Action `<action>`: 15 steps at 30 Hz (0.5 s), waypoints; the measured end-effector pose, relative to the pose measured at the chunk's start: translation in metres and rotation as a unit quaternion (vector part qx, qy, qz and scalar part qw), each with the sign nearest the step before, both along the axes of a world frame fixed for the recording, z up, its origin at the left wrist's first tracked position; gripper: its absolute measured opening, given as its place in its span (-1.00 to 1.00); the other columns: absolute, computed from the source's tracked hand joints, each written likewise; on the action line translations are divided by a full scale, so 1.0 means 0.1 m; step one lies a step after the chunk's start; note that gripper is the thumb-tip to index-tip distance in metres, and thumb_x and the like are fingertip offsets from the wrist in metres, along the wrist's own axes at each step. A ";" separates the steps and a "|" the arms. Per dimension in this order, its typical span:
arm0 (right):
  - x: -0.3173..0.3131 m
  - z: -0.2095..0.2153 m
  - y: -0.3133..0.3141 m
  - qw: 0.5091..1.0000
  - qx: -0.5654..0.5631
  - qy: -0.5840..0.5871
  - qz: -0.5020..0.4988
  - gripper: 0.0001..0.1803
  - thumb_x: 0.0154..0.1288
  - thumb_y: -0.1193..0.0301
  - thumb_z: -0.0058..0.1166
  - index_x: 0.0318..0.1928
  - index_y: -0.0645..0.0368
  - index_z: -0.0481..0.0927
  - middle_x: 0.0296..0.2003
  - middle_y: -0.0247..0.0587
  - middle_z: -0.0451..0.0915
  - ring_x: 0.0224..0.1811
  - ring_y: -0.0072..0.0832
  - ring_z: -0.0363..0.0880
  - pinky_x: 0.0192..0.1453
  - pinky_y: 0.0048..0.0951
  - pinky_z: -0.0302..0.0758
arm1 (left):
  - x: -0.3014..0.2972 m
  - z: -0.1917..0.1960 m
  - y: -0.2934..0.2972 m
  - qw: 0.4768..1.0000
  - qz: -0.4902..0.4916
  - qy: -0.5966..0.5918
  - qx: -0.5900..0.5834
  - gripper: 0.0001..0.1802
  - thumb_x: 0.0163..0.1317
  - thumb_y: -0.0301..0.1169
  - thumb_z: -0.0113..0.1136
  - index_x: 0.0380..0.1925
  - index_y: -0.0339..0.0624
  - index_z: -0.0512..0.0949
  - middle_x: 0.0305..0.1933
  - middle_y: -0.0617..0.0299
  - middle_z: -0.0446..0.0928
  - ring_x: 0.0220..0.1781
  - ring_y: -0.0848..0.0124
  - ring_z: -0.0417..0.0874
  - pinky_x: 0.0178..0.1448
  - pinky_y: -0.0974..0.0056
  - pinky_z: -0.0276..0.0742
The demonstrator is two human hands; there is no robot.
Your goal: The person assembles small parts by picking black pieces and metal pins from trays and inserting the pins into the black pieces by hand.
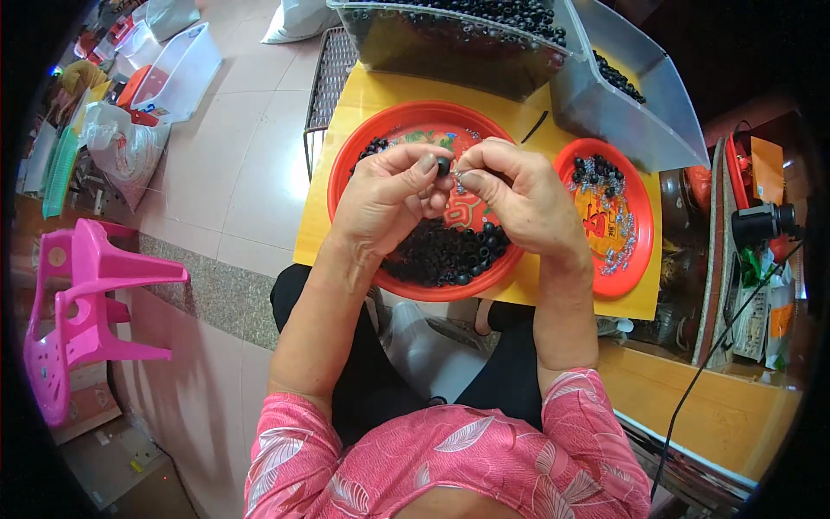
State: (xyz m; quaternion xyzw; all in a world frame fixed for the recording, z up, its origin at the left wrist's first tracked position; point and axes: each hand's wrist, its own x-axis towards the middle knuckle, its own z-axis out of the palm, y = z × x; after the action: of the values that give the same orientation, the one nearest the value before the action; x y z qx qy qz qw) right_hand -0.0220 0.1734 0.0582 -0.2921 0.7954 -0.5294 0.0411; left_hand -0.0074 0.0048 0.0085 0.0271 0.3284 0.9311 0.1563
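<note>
My left hand (385, 201) pinches a small black round bead (443, 165) between thumb and fingers. Right beside it, my right hand (521, 197) holds a tiny silvery metal piece (459, 179) against the bead. Both hands hover over a large red plate (406, 117) holding a heap of black beads (450, 255). A smaller red plate (635, 251) to the right carries a few black beads (595, 170) and several small silvery metal pieces (624, 246). Both plates rest on a small yellow table (380, 91).
Two clear plastic bins (450, 48) of black beads stand at the table's far edge, one tilted (635, 112) at the right. A pink plastic chair (82, 298) lies at the left on the tiled floor. Bags and a clear box (177, 73) sit at the upper left. A wooden bench (709, 406) is at the right.
</note>
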 end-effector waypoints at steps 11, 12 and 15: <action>-0.02 -0.01 0.03 0.998 0.063 0.014 0.000 -0.90 0.17 0.52 0.00 -0.38 0.34 0.47 -0.47 -0.30 0.44 -0.37 -0.62 0.39 -0.27 -0.58 0.36 | 0.01 -0.01 0.03 0.998 0.001 0.041 -0.052 -0.76 0.18 -0.45 0.06 -0.18 -0.37 0.49 -0.42 0.13 0.54 -0.49 0.46 0.54 -0.39 0.44 0.50; -0.02 -0.01 0.02 0.998 0.062 0.006 -0.006 -0.90 0.16 0.52 0.01 -0.38 0.34 0.47 -0.49 -0.30 0.45 -0.40 -0.63 0.39 -0.29 -0.59 0.37 | 0.02 -0.01 0.03 0.997 0.003 0.045 -0.059 -0.76 0.18 -0.45 0.06 -0.18 -0.37 0.49 -0.42 0.13 0.55 -0.50 0.47 0.54 -0.40 0.45 0.50; -0.02 -0.04 -0.02 0.996 0.080 -0.005 -0.041 -0.89 0.15 0.51 0.03 -0.37 0.33 0.49 -0.53 -0.32 0.48 -0.44 -0.65 0.40 -0.34 -0.59 0.38 | 0.05 0.00 0.06 0.986 0.042 0.068 -0.148 -0.77 0.18 -0.44 0.06 -0.20 -0.37 0.50 -0.44 0.15 0.55 -0.53 0.49 0.54 -0.44 0.48 0.49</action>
State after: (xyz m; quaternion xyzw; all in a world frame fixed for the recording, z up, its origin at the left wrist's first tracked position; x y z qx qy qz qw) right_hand -0.0237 0.1718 0.0538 -0.2523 0.8461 -0.4672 0.0469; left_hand -0.0022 0.0109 0.0086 0.0534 0.4735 0.8739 0.0961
